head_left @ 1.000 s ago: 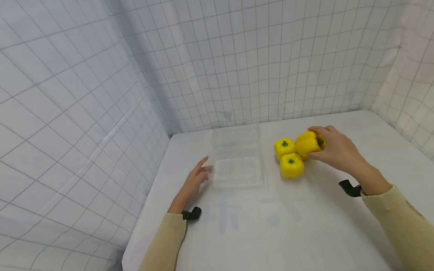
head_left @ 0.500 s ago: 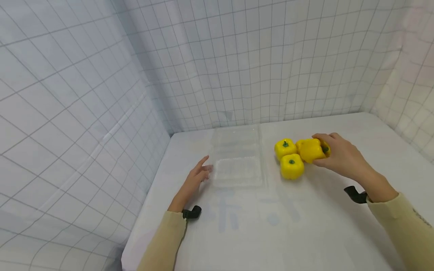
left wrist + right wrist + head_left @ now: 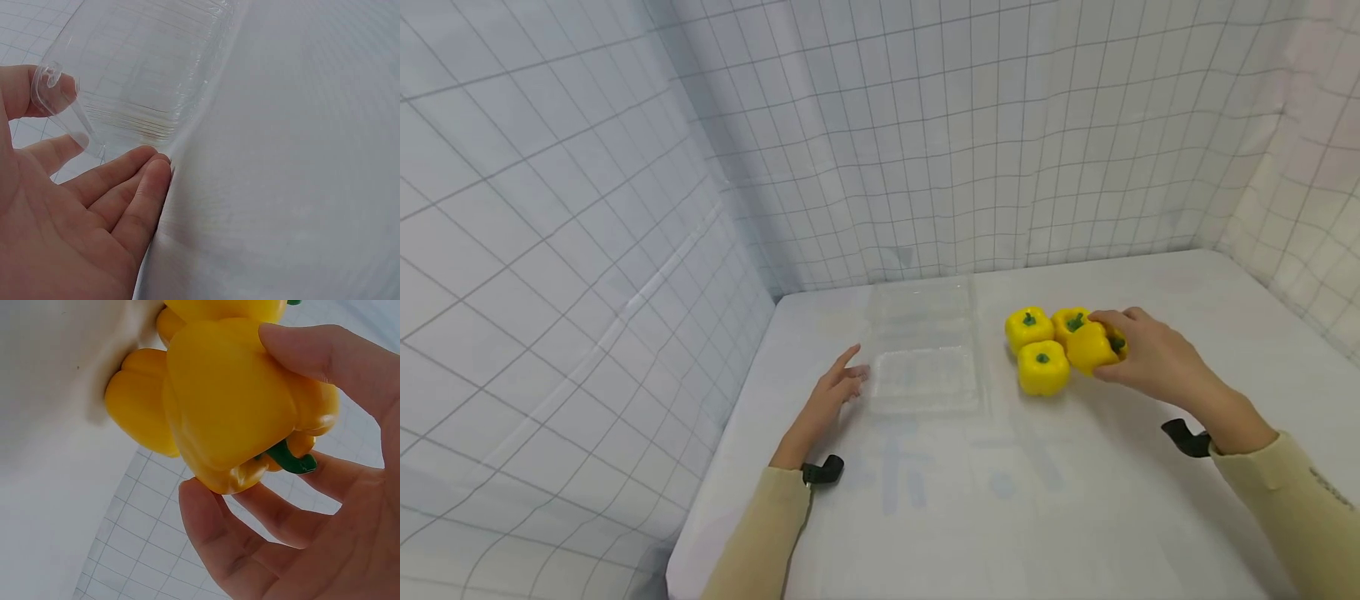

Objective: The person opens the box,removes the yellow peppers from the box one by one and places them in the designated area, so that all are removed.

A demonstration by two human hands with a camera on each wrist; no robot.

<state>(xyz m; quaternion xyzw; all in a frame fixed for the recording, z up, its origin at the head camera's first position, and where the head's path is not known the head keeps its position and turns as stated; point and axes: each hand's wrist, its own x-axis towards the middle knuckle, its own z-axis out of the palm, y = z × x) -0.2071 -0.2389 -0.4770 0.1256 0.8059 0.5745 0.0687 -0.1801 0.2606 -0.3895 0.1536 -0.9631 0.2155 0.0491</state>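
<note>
In the head view my right hand [image 3: 1153, 358] grips a yellow bell pepper [image 3: 1087, 347], tilted so its green stem points toward the palm. The right wrist view shows thumb and fingertips around the pepper [image 3: 231, 394]. Three more bell peppers cluster beside it: a back-left one [image 3: 1028, 329], a front one [image 3: 1043, 367], and one behind the held pepper [image 3: 1070, 320], partly hidden. My left hand [image 3: 826, 402], fingers relaxed, rests at the left side of a clear plastic clamshell box [image 3: 927, 409]. Its fingertips touch the box's corner [image 3: 87, 122] in the left wrist view.
The box lies unfolded on the white table [image 3: 955, 525], its second half [image 3: 920, 304] toward the back. White gridded cloth walls [image 3: 925, 150] rise at the back and both sides. Faint bluish marks [image 3: 898, 475] show on the table in front of the box.
My right hand has shifted right and slightly lower with its bell pepper, uncovering the stem of the pepper behind. The left hand and the box stay in place.
</note>
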